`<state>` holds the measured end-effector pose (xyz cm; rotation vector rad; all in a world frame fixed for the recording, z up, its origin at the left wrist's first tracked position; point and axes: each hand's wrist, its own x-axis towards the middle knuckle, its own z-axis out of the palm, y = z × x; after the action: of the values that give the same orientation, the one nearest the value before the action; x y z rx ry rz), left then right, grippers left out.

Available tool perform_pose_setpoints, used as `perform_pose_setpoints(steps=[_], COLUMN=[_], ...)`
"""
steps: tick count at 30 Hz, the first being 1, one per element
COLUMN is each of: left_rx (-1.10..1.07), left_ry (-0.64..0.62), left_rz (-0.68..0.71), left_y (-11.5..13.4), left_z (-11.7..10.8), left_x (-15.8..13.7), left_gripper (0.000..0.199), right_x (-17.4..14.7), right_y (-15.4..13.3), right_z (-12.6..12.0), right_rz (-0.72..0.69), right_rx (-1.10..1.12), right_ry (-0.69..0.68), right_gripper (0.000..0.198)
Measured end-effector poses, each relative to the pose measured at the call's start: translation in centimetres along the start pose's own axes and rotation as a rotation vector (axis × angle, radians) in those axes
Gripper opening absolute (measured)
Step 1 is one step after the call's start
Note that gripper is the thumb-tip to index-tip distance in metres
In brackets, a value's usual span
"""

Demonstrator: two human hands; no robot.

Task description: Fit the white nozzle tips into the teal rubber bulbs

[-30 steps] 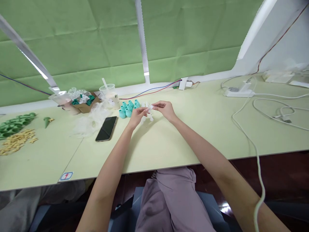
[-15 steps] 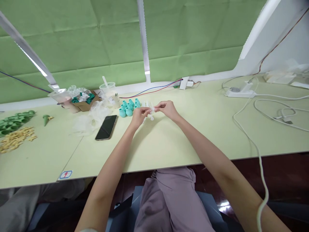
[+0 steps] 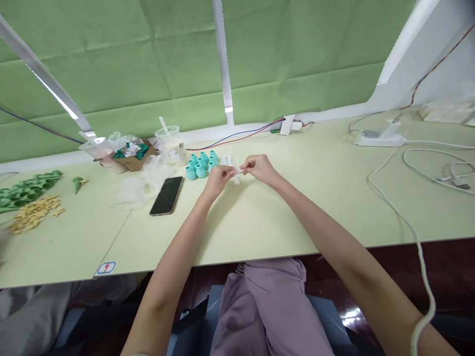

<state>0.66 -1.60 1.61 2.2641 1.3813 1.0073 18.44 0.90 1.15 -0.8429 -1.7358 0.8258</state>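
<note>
One white piece (image 3: 238, 171) — in the pinch of left hand (image 3: 218, 180) and right hand (image 3: 260, 167) — turquoise pots (image 3: 201, 171) nearby

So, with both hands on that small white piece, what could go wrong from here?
The white piece is tiny and mostly hidden by the fingertips of the left hand and right hand, so it might slip and drop among the other white parts.

The left hand is right beside the turquoise pieces and could knock some over.

The white cable hangs over the table edge across the right arm, so it might get snagged.
</note>
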Motion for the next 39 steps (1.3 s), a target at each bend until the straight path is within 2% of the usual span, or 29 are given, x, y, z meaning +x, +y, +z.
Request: perform_pose_setpoints(steps=[9, 15, 19, 24, 32, 39], left_rx=[0.034, -0.005, -0.102, -0.285, -0.684, -0.740], left_ry=[-0.025, 0.004, 0.003, -0.053, -0.066, -0.081], left_rz=[0.043, 0.016, -0.025, -0.116, -0.253, -0.292], left_y=[0.2, 0.1, 0.2, 0.0, 0.0, 0.0], left_z=[0.2, 0.0, 0.0, -0.1, -0.1, -0.1], left_x=[-0.3, -0.1, 0.0, 0.1, 0.0, -0.1], left_gripper=[0.029, 0.030, 0.032, 0.034, 0.035, 0.033], right_x=[-0.2, -0.2, -0.2, -0.4, -0.4, 0.0], right_y=[0.0, 0.3, 0.4, 0.0, -1.2, -1.0], right_z=[-0.1, 0.5, 0.8, 0.9, -0.8, -0.7], right_rz=[-0.059, 0.076, 0.094, 0.114, 0.002, -0.086], right_rx=[-0.025, 0.101, 0.114, 0.136, 0.032, -0.111], right_ry=[-0.091, 0.002, 0.040, 0.022, -0.074, -0.026], right_gripper=[0.004, 0.006, 0.007, 0.016, 0.024, 0.015])
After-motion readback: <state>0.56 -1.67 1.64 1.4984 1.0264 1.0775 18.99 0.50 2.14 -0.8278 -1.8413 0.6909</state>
